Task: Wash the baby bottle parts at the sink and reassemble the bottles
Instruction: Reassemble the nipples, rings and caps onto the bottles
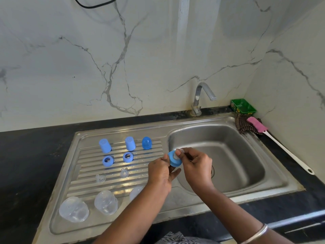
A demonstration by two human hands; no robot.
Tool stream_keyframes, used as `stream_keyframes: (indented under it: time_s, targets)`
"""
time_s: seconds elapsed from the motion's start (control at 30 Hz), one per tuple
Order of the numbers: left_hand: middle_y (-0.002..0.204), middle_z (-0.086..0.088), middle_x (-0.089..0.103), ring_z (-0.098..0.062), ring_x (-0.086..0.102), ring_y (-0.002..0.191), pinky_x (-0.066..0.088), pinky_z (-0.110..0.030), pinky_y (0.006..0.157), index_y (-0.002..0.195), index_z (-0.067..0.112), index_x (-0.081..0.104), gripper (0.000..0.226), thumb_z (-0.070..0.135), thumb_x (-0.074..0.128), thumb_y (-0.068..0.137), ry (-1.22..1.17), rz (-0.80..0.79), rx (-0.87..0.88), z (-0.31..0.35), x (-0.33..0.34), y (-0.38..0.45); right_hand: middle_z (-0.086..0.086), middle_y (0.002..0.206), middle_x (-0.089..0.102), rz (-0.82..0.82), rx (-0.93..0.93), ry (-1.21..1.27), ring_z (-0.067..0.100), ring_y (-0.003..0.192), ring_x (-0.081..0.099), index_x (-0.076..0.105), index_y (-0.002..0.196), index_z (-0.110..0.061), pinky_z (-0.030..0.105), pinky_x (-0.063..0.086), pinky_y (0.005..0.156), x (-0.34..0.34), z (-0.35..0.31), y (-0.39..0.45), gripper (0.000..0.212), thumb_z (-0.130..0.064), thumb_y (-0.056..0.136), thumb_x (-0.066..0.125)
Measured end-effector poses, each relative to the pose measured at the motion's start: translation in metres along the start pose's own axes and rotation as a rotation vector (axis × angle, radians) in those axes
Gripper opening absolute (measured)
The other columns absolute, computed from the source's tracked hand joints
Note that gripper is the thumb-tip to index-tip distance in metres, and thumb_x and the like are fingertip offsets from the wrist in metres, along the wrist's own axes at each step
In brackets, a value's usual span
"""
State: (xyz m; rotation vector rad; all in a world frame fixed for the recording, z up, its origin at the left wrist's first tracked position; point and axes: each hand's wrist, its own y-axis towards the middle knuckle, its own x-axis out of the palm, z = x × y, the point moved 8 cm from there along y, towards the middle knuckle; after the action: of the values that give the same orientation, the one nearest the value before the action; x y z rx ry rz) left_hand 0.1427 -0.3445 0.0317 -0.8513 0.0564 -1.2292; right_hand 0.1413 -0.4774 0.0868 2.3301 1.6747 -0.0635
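Left grip: left hand (161,170) curled round a blue screw ring (174,159), over the sink (226,189) rim.
Right grip: right hand (197,163) pinches a clear nipple (179,152) seated in that ring.
Left of the grips: two blue rings (108,160), two loose nipples (124,173), three blue caps (130,143) on the drainboard (88,224).
Nearer, below-left: clear bottles (73,209) upside down.
Far right: bottle brush (281,143) on the bench (22,164).

Hands fitting teat into ring, frame centre.
L hand (161,170) grips blue ring (174,161); R hand (195,164) pinches clear teat (178,154) at ring's hole, above sink (249,187) edge. Caps, rings, teats, bottles on drainboard (88,217), lower left.
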Motion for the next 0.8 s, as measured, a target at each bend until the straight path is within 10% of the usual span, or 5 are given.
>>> stream_keyframes:
  time_s: [0.33, 0.57, 0.8]
  targets:
    - [0.085, -0.008, 0.077, -0.020, 0.073, 0.082, 0.057, -0.049, 0.080, 0.101, 0.005, 0.067, 0.019, 0.011, 0.049, 0.102, 0.065, -0.091, -0.011, -0.004, 0.003, 0.002, -0.008, 0.077, 0.076, -0.019, 0.089, 0.109, 0.007, 0.076, 0.072, 0.077, 0.082, -0.024, 0.018, 0.055, 0.069, -0.001, 0.015, -0.001, 0.010, -0.018, 0.089, 0.074]
    - [0.082, -0.006, 0.075, -0.014, 0.072, 0.070, 0.056, -0.038, 0.068, 0.095, 0.009, 0.073, 0.021, 0.029, 0.072, 0.088, 0.241, -0.221, -0.015, 0.019, 0.006, 0.005, -0.013, 0.110, 0.074, -0.174, -0.384, -0.164, -0.001, 0.104, 0.067, 0.079, 0.102, -0.019, 0.018, 0.053, 0.090, -0.004, -0.014, 0.001, 0.018, -0.013, 0.084, 0.079]
    - [0.074, -0.004, 0.072, -0.014, 0.069, 0.066, 0.050, -0.032, 0.065, 0.087, 0.012, 0.070, 0.010, 0.020, 0.076, 0.085, 0.014, -0.003, 0.033, 0.011, 0.003, 0.001, -0.011, 0.094, 0.067, 0.087, -0.345, -0.286, 0.000, 0.081, 0.063, 0.078, 0.100, -0.020, 0.011, 0.050, 0.063, -0.007, -0.015, -0.007, 0.026, -0.021, 0.076, 0.087]
